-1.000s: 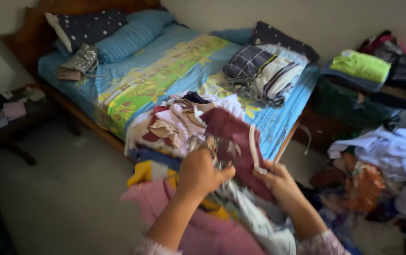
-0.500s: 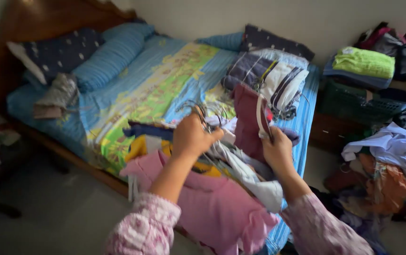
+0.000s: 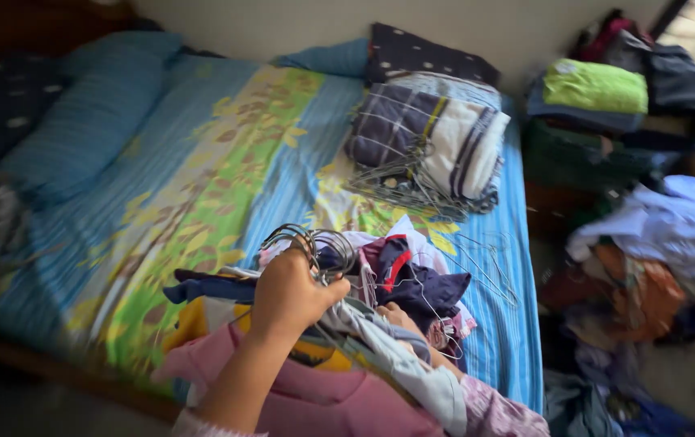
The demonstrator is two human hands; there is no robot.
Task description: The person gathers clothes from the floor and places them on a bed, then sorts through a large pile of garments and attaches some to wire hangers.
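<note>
My left hand (image 3: 289, 293) is closed around a bunch of wire hanger hooks (image 3: 315, 244), from which several clothes hang: a pink garment (image 3: 323, 400), a yellow one (image 3: 202, 320) and a dark blue one (image 3: 210, 287). My right hand (image 3: 402, 320) is mostly buried among the hanging clothes, fingers against a grey-blue garment (image 3: 396, 356) and a navy and red piece (image 3: 408, 279). What it grips is hidden. All of this is held over the near edge of a bed with a blue, green and yellow sheet (image 3: 202, 186).
A folded striped blanket (image 3: 436, 137) lies at the bed's far right with a heap of loose wire hangers (image 3: 400, 182) beside it. Blue pillows (image 3: 97, 113) lie at left. Piles of clothes (image 3: 655, 243) and folded stacks (image 3: 594, 89) fill the floor and shelf at right.
I have stepped closer to the bed. The maroon garment held up earlier is gone from view, and my right hand has dropped down into the hanging clothes.
</note>
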